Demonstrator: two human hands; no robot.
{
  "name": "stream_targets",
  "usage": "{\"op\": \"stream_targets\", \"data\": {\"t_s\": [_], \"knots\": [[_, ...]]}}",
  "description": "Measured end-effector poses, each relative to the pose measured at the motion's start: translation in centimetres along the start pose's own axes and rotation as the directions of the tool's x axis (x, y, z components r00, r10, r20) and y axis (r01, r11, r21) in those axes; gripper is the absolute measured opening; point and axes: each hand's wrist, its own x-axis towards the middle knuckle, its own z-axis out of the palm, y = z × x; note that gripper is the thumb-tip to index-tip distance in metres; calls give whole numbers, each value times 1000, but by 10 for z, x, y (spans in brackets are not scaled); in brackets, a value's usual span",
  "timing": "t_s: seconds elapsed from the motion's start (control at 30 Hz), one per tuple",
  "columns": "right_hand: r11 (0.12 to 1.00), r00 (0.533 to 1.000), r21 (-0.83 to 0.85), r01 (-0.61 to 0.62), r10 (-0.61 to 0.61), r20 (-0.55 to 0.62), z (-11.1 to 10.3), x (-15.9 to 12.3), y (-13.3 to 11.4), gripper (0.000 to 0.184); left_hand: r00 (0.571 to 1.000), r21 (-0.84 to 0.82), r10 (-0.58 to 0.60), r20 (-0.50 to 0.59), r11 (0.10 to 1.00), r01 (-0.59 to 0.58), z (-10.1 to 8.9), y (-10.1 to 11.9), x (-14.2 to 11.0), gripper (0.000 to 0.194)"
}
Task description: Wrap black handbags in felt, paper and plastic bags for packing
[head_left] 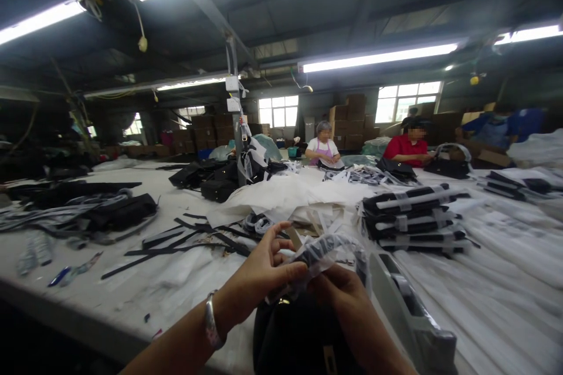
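A black handbag (292, 337) with gold-coloured metal parts stands in front of me at the table's near side. Its arched handle (328, 248) is wrapped in clear or whitish film. My left hand (277, 258) holds the left part of the wrapped handle between thumb and curled fingers. On the right side of the handle, the fingers of my right hand (341, 287) are closed on the wrapping; their tips are partly hidden. Just right of the bag sits a grey tape dispenser (411, 316).
Stacked wrapped black bags (409, 220) lie right of centre, beside white sheeting (497, 287). Black strips (176, 237) and a blue-handled tool (59, 276) are on the left. A metal post (237, 146) rises mid-table. Across the table, people work, one in a purple apron (322, 149).
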Motion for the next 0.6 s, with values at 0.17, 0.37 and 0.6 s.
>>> {"op": "stream_targets", "data": {"t_s": [0.17,0.37,0.6], "knots": [[1000,1000,-14,-26,26,15,-3,1,-3,46,993,37,12,119,999,-17,1,8,-5,65],[934,985,322,-157,125,116,-12,-8,-1,30,998,148,38,59,988,-47,4,18,-8,52],[783,978,587,-205,180,101,2,-19,5,40,991,243,119,54,961,-129,6,17,-4,37]]}}
